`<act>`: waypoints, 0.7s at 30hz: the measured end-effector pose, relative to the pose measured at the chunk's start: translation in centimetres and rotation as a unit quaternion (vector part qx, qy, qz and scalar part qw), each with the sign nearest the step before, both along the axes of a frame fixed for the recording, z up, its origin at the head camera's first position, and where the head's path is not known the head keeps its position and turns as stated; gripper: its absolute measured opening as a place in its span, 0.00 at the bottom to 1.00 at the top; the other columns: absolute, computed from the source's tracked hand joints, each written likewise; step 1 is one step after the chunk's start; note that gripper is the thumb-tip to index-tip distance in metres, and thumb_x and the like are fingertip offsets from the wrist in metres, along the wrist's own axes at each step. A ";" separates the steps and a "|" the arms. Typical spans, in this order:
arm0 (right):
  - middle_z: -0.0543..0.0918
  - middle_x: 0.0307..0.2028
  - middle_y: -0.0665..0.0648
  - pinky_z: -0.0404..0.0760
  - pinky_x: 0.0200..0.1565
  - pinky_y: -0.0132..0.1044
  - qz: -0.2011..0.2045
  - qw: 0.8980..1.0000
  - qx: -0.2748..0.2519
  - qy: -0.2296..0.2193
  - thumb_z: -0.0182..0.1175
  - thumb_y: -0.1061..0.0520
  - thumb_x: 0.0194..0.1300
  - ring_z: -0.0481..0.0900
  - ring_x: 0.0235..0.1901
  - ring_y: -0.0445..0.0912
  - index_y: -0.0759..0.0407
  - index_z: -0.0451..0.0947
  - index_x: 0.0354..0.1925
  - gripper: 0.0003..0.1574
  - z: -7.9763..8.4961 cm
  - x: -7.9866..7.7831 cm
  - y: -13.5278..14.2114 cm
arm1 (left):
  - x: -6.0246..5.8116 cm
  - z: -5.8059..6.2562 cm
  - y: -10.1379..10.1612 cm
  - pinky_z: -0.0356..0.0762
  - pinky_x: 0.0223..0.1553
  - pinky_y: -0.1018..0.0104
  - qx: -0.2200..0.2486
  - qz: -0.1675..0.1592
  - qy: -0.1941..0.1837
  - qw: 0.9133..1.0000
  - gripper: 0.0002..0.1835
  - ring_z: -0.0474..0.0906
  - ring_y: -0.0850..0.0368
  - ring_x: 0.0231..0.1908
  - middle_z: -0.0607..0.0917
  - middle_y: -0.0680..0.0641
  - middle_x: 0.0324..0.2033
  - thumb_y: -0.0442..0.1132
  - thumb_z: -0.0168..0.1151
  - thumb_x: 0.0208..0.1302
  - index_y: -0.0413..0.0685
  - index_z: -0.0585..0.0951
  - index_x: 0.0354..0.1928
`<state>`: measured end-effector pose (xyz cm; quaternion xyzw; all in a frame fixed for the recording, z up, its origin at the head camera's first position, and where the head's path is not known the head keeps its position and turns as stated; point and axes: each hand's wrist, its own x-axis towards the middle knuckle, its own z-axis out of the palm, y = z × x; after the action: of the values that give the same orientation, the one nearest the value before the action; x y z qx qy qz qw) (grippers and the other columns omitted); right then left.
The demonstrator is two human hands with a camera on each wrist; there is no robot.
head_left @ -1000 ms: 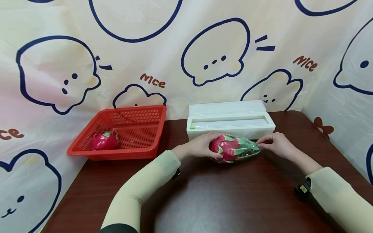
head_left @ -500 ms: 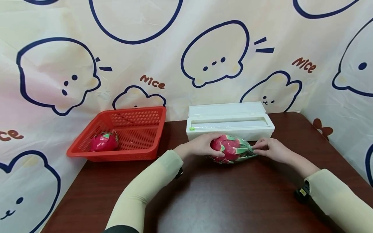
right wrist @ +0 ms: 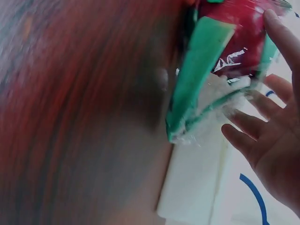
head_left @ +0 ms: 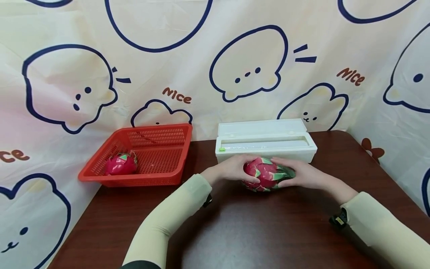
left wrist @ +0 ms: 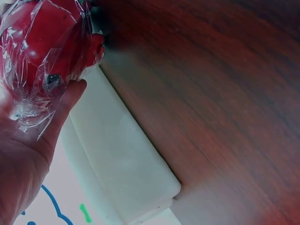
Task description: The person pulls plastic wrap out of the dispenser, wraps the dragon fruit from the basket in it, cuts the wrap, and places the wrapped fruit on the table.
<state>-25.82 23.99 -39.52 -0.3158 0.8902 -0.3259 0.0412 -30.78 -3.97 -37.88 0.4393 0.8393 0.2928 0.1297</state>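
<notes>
A red dragon fruit with green scales, wrapped in clear cling film, is held low over the brown table between both hands. My left hand grips its rounded left end; in the left wrist view the bunched film gathers beside the thumb. Around the leafy right end, my right hand holds the fruit with thumb and fingers spread on opposite sides. The right wrist view has the fingers by the crumpled film and long green scales. Fingers hide parts of both ends.
Right behind the hands stands a white cling film box, its lid raised and a green slider at its left. A red plastic basket at the left holds another dragon fruit. Patterned cloth hangs behind the table.
My right hand has let go of the film's tail end, moved left and spread round the fruit's leafy end. The loose film now lies closer to the fruit. My left hand keeps its grip.
</notes>
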 end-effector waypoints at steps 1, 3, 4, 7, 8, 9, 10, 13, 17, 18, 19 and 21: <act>0.69 0.66 0.60 0.69 0.58 0.58 0.000 1.000 0.001 -0.002 0.71 0.41 0.54 0.68 0.62 0.56 0.54 0.63 0.72 0.52 -0.1 -0.1 -0.2 | 0.0 0.0 -0.1 0.76 0.44 0.74 0.000 0.002 -0.001 1.000 0.36 0.73 0.65 0.47 0.78 0.60 0.49 0.56 0.72 0.53 0.57 0.72 0.64; 0.70 0.65 0.60 0.71 0.57 0.56 -0.004 1.000 -0.002 -0.013 0.72 0.41 0.53 0.69 0.59 0.55 0.54 0.62 0.72 0.53 -0.3 -0.2 -0.6 | 0.0 -0.1 -0.1 0.76 0.44 0.74 0.001 0.004 -0.003 1.000 0.37 0.74 0.65 0.47 0.78 0.60 0.49 0.56 0.72 0.53 0.57 0.72 0.65; 0.71 0.64 0.60 0.72 0.56 0.55 -0.003 1.000 -0.004 -0.012 0.72 0.41 0.53 0.70 0.58 0.54 0.54 0.63 0.71 0.53 -0.4 -0.4 -0.7 | 0.0 -0.2 -0.2 0.76 0.45 0.73 -0.001 0.008 -0.006 1.000 0.39 0.74 0.65 0.47 0.78 0.60 0.49 0.57 0.72 0.53 0.57 0.71 0.66; 0.75 0.60 0.59 0.74 0.53 0.51 0.001 1.000 -0.008 -0.010 0.73 0.42 0.53 0.72 0.54 0.52 0.56 0.65 0.70 0.51 -0.7 -0.8 -0.9 | 0.0 -0.2 -0.4 0.75 0.47 0.71 -0.013 0.022 -0.015 1.000 0.44 0.72 0.63 0.50 0.76 0.58 0.53 0.59 0.73 0.51 0.58 0.67 0.69; 0.75 0.59 0.59 0.75 0.52 0.50 0.002 1.000 -0.009 -0.010 0.73 0.43 0.54 0.72 0.53 0.52 0.57 0.65 0.69 0.51 -0.8 -0.9 -0.9 | 0.0 -0.1 -0.6 0.75 0.49 0.69 -0.016 0.025 -0.017 0.999 0.46 0.71 0.63 0.52 0.76 0.57 0.55 0.60 0.73 0.50 0.58 0.66 0.70; 0.76 0.58 0.58 0.75 0.51 0.49 0.003 1.000 -0.010 -0.009 0.73 0.44 0.54 0.73 0.52 0.52 0.58 0.66 0.69 0.50 -0.9 -1.1 -0.9 | 0.0 0.0 -0.8 0.74 0.50 0.68 -0.020 0.031 -0.018 0.999 0.47 0.70 0.61 0.54 0.75 0.56 0.57 0.60 0.73 0.49 0.58 0.64 0.71; 0.77 0.57 0.59 0.76 0.51 0.48 0.004 1.000 -0.011 -0.009 0.73 0.45 0.54 0.73 0.52 0.52 0.58 0.67 0.68 0.49 -0.9 -1.2 -0.9 | 0.1 0.2 -1.1 0.74 0.51 0.66 -0.023 0.038 -0.023 0.999 0.49 0.69 0.60 0.56 0.73 0.55 0.59 0.61 0.73 0.49 0.59 0.63 0.72; 0.77 0.57 0.59 0.76 0.51 0.47 0.000 1.000 -0.011 -0.020 0.73 0.46 0.54 0.74 0.52 0.52 0.58 0.67 0.68 0.48 -0.8 -1.3 -1.0 | 0.5 0.8 -2.6 0.74 0.54 0.60 -0.015 0.053 -0.030 0.998 0.50 0.67 0.57 0.60 0.70 0.53 0.63 0.60 0.73 0.49 0.61 0.61 0.73; 0.77 0.57 0.59 0.76 0.52 0.48 -0.001 0.999 -0.013 -0.031 0.74 0.46 0.53 0.73 0.53 0.52 0.57 0.68 0.68 0.48 -0.6 -1.4 -0.9 | 1.0 1.4 -5.1 0.71 0.57 0.55 -0.004 0.072 -0.017 0.997 0.48 0.69 0.57 0.61 0.72 0.52 0.64 0.56 0.75 0.50 0.59 0.64 0.72; 0.77 0.57 0.59 0.76 0.52 0.48 -0.002 0.999 -0.013 -0.032 0.74 0.47 0.53 0.73 0.53 0.52 0.57 0.68 0.68 0.48 -0.5 -1.5 -0.8 | 1.1 1.4 -5.6 0.72 0.57 0.55 -0.005 0.073 -0.014 0.997 0.46 0.71 0.57 0.60 0.73 0.52 0.63 0.54 0.76 0.50 0.58 0.65 0.71; 0.77 0.57 0.59 0.76 0.52 0.47 -0.003 0.999 -0.012 -0.032 0.74 0.47 0.53 0.73 0.53 0.52 0.57 0.68 0.68 0.48 -0.6 -1.5 -0.9 | 1.2 1.3 -6.1 0.72 0.57 0.55 -0.009 0.074 -0.008 0.997 0.45 0.73 0.56 0.58 0.75 0.51 0.62 0.52 0.76 0.50 0.56 0.66 0.70; 0.77 0.57 0.59 0.76 0.51 0.48 -0.008 0.999 -0.008 -0.034 0.74 0.47 0.53 0.73 0.53 0.53 0.57 0.68 0.68 0.48 -0.6 -1.6 -0.9 | 1.2 0.9 -6.8 0.73 0.55 0.55 -0.013 0.069 -0.003 0.998 0.41 0.76 0.55 0.54 0.78 0.49 0.58 0.48 0.76 0.52 0.52 0.69 0.68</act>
<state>-27.42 23.08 -40.08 -0.2977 0.8880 -0.3441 0.0657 -29.54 -10.74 -36.93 0.3778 0.8710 0.2915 0.1170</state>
